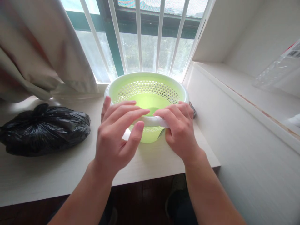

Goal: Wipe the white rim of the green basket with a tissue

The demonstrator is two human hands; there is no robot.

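Note:
A light green plastic basket (150, 137) with rows of round holes and a white rim stands upright on a pale ledge (131, 175). At the near right of the rim, my right hand (181, 129) is closed round the white edge, fingers over the top and thumb tucked below. My left hand (119, 131) is at the near left of the rim with its fingers stretched out over the opening and the thumb apart. Whether its fingers touch the rim I cannot tell. Inside, the green bottom shows in part, with my fingers hiding some of it.
A knotted black plastic bag (47, 129) lies on the ledge to the left, below a beige curtain (39, 47). Behind the basket is a window with white bars (138, 34). To the right rises a white panel (234, 125), with clear plastic packaging (278, 67) on its shelf.

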